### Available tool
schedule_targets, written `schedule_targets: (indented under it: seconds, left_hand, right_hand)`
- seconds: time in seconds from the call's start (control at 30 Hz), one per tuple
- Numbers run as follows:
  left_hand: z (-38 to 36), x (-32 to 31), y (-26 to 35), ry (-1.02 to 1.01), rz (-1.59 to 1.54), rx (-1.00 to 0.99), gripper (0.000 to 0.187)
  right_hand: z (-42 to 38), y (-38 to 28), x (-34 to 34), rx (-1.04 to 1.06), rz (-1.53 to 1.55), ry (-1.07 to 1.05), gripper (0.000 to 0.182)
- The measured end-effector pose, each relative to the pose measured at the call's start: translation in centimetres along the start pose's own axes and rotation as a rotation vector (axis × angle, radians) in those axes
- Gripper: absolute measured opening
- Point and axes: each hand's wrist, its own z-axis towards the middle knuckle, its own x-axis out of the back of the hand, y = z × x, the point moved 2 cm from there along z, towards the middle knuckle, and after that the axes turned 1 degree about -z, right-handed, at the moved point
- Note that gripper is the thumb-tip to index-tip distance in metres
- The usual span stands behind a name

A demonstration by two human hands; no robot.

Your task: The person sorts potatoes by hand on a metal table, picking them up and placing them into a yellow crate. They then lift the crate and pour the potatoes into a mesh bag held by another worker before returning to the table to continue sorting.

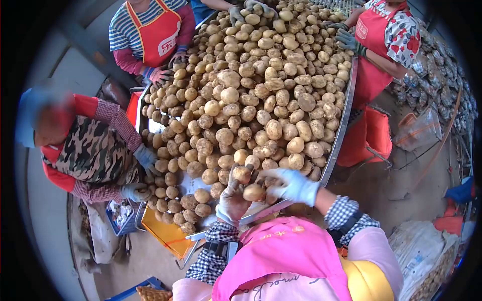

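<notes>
Potatoes (271,100) are heaped over a metal-edged sorting table (346,108). At the near edge, my gloved left hand (232,200) has its fingers wrapped round a potato (241,174). Close beside it on the right, my right hand (291,185), in a pale blue glove, curls at a second potato (254,192); its fingertips are blurred and partly hidden, so its grip is unclear. More potatoes lie just beyond both hands, and a bare patch of the table (188,184) shows to the left.
A co-worker in camouflage (100,150) reaches in from the left. Others in red aprons stand at the far left (155,35) and right (374,45). A red crate (369,135) stands right, a yellow one (165,236) and a blue basket (122,220) lower left.
</notes>
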Motion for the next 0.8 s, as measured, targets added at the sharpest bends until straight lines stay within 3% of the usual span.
schedule_targets:
  seconds: [0.03, 0.1, 0.17, 0.2, 0.23, 0.3, 0.37, 0.47, 0.53, 0.7, 0.8]
  left_hand:
    - [0.4, 0.3, -0.3, -0.047, 0.024, -0.052, 0.057]
    - [0.4, -0.2, -0.4, -0.046, -0.018, -0.065, 0.057]
    - [0.3, 0.3, -0.6, -0.025, -0.020, -0.093, 0.055]
    - [0.1, 0.6, -1.0, 0.076, -0.334, -0.086, 0.054]
    - [0.2, 0.5, -1.7, 0.079, -0.336, -0.093, 0.054]
    - [0.4, 0.5, -2.7, 0.176, -0.178, -0.200, 0.050]
    - [0.4, 0.7, -3.0, 0.163, -0.244, -0.175, 0.050]
    - [0.5, -0.4, -3.4, 0.144, -0.370, -0.108, 0.057]
    - [0.4, -1.8, -3.7, 0.091, -0.238, -0.152, 0.071]
    - [1.1, -1.6, -4.3, 0.061, -0.176, -0.118, 0.084]
    - [0.8, -3.0, -3.8, 0.069, 0.070, -0.136, 0.083]
  right_hand:
    - [0.1, -1.1, -1.3, -0.047, 0.092, -0.086, 0.060]
    - [1.6, 3.8, -4.6, 0.224, 0.051, 0.067, 0.068]
    - [1.3, 3.3, -3.4, -0.095, 0.721, -0.201, 0.061]
    - [1.5, 4.4, -2.9, -0.088, 0.890, -0.217, 0.059]
    - [1.6, 5.0, -2.5, -0.082, 1.057, -0.231, 0.058]
    - [1.8, 5.9, -1.9, -0.060, 1.145, -0.237, 0.057]
    - [1.8, 6.1, -1.3, -0.178, 1.328, -0.228, 0.058]
    - [1.7, 6.9, -0.6, -0.152, 1.327, -0.268, 0.054]
    - [0.9, 6.1, 0.3, -0.161, 1.287, -0.228, 0.051]
    - [-0.2, 6.9, 1.6, -0.136, 1.203, -0.197, 0.055]
    - [-2.2, 8.4, 4.6, -0.044, 1.079, 0.221, 0.049]
